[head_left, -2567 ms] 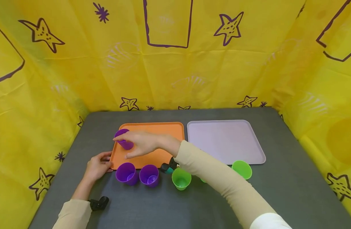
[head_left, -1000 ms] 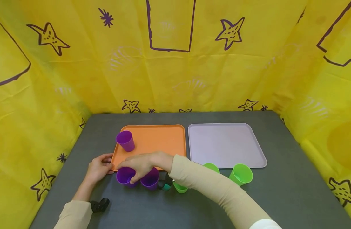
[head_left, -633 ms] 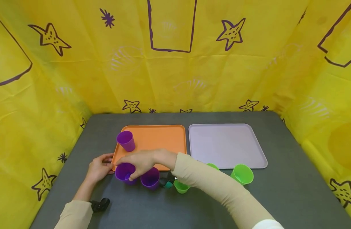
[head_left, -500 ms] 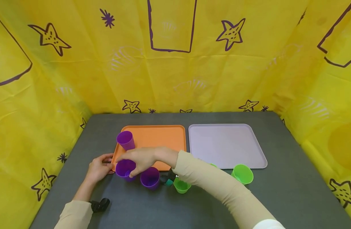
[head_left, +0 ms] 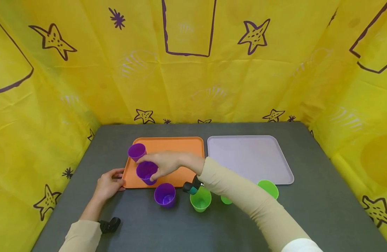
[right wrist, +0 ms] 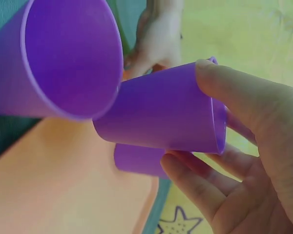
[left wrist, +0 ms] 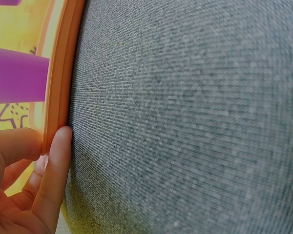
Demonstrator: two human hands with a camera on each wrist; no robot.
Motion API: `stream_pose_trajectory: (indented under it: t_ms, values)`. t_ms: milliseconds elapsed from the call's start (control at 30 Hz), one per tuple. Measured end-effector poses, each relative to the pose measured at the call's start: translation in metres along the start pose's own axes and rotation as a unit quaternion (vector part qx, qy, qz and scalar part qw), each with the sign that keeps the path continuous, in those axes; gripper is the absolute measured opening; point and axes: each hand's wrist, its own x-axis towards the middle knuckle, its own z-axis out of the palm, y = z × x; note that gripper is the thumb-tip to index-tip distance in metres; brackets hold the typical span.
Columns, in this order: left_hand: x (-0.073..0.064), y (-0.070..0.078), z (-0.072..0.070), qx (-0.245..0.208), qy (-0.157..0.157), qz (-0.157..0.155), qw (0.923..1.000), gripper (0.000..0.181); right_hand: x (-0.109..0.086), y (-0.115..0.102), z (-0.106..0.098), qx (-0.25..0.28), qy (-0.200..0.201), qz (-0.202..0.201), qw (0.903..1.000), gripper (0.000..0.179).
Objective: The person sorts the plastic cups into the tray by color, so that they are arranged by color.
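Note:
My right hand (head_left: 166, 163) grips a purple cup (right wrist: 154, 109) near its rim, thumb on one side and fingers on the other. In the head view that cup overlaps the left part of the orange tray (head_left: 180, 145). Behind it, another purple cup (head_left: 137, 151) stands upright in the tray's back left corner. A third purple cup (head_left: 165, 196) stands on the table in front of the tray. At the tray's front left corner, my left hand (head_left: 107, 184) pinches the rim, as the fingertips (left wrist: 62, 139) in the left wrist view show.
A pale lilac tray (head_left: 248, 157) lies right of the orange one. Green cups stand in front: one (head_left: 200, 201) by the right wrist's camera, one (head_left: 226, 200) mostly hidden by the right sleeve, one (head_left: 269, 189) farther right. Yellow patterned cloth (head_left: 193, 87) encloses the grey table.
My right hand first left the back purple cup, then took hold of a front one and lifted it back and right over the orange tray. The left hand stays at the tray's rim.

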Motion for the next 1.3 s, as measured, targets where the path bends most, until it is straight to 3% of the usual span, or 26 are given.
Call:
stream_pose_trajectory:
  t_ms: [267, 833, 1300]
  values:
    - [-0.002, 0.001, 0.0, 0.0, -0.004, -0.006, 1.0, 0.05, -0.008, 0.018, -0.008, -0.003, 0.036, 0.006, 0.9993, 0.064]
    - [-0.001, 0.001, -0.001, 0.0, -0.007, -0.006, 1.0, 0.049, -0.014, 0.055, -0.004, 0.049, 0.056, 0.092, 0.9929, 0.066]
    - [-0.001, 0.002, -0.001, 0.002, -0.008, -0.012, 0.9999, 0.05, -0.011, 0.072, 0.002, 0.033, 0.089, 0.13, 0.987, 0.07]
